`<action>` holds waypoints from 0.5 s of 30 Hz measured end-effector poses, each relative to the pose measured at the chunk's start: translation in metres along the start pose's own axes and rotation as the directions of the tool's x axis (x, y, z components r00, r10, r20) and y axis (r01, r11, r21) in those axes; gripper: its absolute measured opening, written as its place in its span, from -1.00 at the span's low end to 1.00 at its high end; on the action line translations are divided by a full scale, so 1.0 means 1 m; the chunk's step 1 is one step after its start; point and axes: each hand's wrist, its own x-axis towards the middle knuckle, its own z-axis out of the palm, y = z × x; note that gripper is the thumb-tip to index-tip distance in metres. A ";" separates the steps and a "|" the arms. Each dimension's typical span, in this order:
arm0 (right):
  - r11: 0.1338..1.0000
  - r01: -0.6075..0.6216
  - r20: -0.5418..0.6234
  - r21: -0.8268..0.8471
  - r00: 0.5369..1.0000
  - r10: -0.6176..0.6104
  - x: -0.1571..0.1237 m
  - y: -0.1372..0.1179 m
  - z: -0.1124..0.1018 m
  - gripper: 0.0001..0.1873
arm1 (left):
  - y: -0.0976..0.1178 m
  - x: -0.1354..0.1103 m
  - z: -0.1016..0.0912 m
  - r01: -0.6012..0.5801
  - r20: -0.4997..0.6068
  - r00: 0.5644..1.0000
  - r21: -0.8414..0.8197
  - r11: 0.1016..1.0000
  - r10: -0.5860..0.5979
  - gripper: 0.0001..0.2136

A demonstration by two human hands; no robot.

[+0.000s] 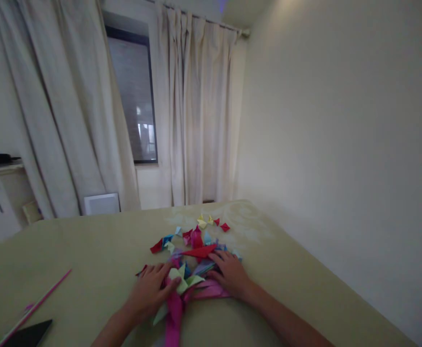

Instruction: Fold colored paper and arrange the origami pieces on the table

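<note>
A loose heap of colourful folded paper pieces lies on the bed-like surface in front of me. My left hand (152,287) rests at the heap's left side, fingers spread forward and thumb against a pale green folded paper (185,281). On the right side, my right hand (231,273) lies over the heap with fingers stretched out, touching a red folded paper (200,251). Pink folded paper (211,289) sits under and between the hands, and a pink strip (174,320) runs toward me. What lies beneath both palms is hidden.
Small folded papers, among them a red one (225,227) and a yellow one (202,222), lie scattered beyond the heap. To the left are a thin pink stick (41,302) and a dark flat piece (30,334). A wall (341,168) borders the right edge; curtains (200,111) hang behind.
</note>
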 end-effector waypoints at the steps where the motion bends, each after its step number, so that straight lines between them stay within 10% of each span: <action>1: 1.000 -0.005 -0.014 0.012 1.000 0.005 0.013 0.002 0.002 -0.47 | -0.001 -0.013 0.001 -0.009 -0.009 1.000 -0.010 1.000 0.009 -0.41; 7: 0.996 0.004 -0.066 0.091 0.998 0.002 0.070 -0.010 0.022 -0.52 | 0.014 -0.063 0.051 -0.209 -0.098 0.971 0.086 0.974 0.217 0.00; 11: 0.968 0.146 -0.082 0.205 0.988 -0.132 0.091 -0.028 0.023 -0.49 | 0.043 -0.055 0.089 -0.206 -0.087 0.967 0.298 0.932 0.241 -0.09; 15: 0.948 0.186 -0.190 0.257 0.972 -0.139 0.086 -0.028 -0.003 -0.58 | 0.069 -0.030 0.081 -0.120 -0.004 0.992 0.216 0.969 0.124 0.02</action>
